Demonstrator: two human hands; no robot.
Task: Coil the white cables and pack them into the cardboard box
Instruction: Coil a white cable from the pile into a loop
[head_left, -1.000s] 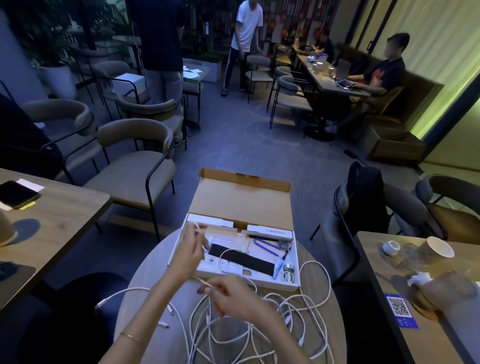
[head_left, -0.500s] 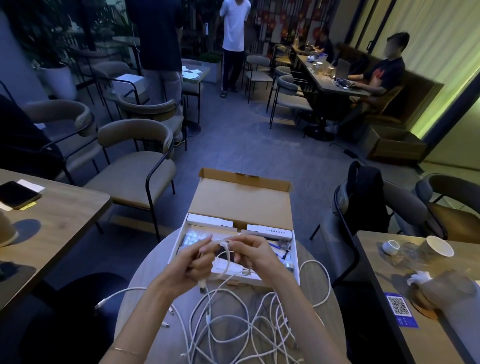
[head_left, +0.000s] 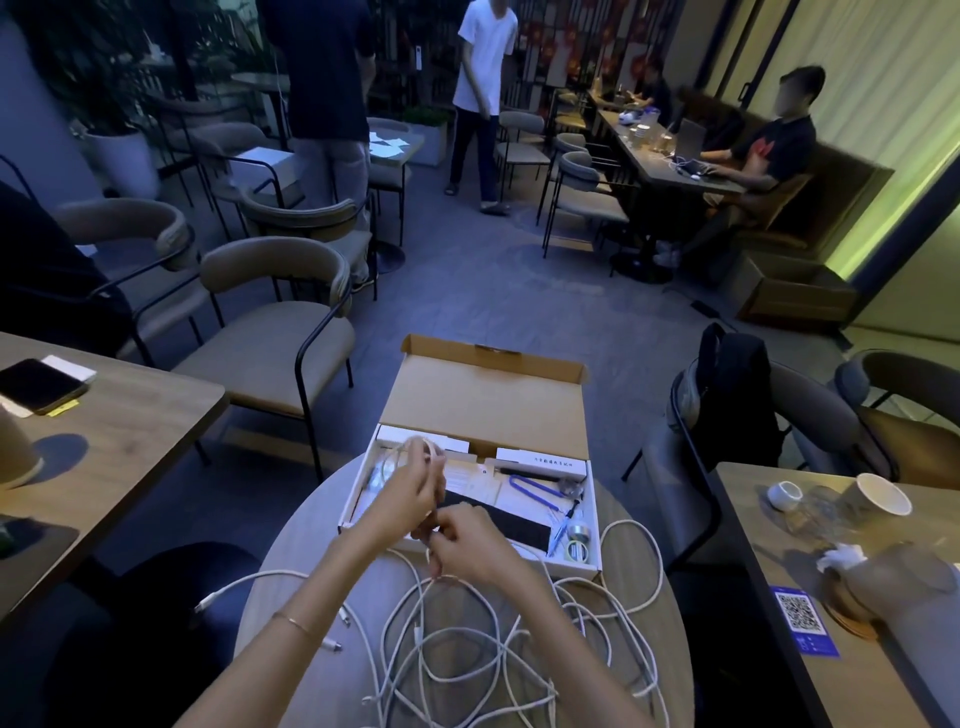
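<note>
Writing on the white strip inside the open brown cardboard box (head_left: 483, 400) was too small to read. Left hand (head_left: 402, 499) pinched a small white cable coil (head_left: 421, 452) over the box; right hand (head_left: 467, 540) pinched a strand. Loose white cables (head_left: 498, 639) tangled nearer than the box on the round grey counter (head_left: 291, 587). Blue QR sticker (head_left: 802, 618) lay right of the box. Dim café.

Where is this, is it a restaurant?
Probably a cafe or restaurant: many small tables with matching chairs, a paper cup and QR code sticker on the next table, and people sitting at a long table with laptops.
</note>
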